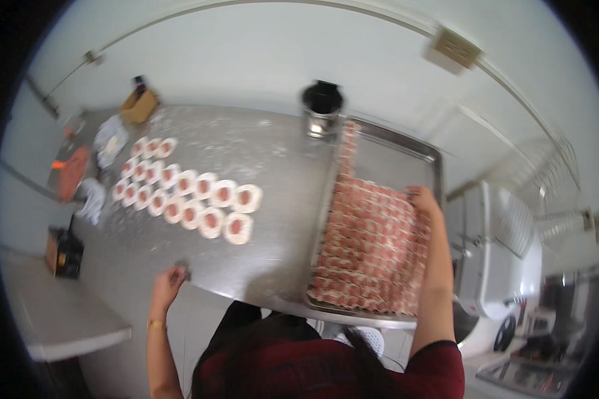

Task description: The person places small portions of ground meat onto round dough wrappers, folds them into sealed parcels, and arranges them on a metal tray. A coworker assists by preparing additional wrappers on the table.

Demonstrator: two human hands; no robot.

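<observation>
At the far right end of the top row in a metal tray (399, 147), my right hand (422, 198) reaches down with its fingers drawn together; what they hold is hidden. Packed rows of small dumplings (373, 246) with pink filling and pale dough edges cover most of the tray. My left hand (170, 279), at the table's front edge, is closed around something small and greyish that is too blurred to name. Beyond it, flat dough rounds (211, 222) lie in rows, each with a dab of pink filling in the middle.
Flour dusts the steel table (283, 199). A shiny metal canister (323, 110) stands at the back beside the tray. On the left are a cardboard box (138, 106), a plastic bag (111, 141) and a mound of pink filling (74, 174). A white appliance (492, 246) stands right.
</observation>
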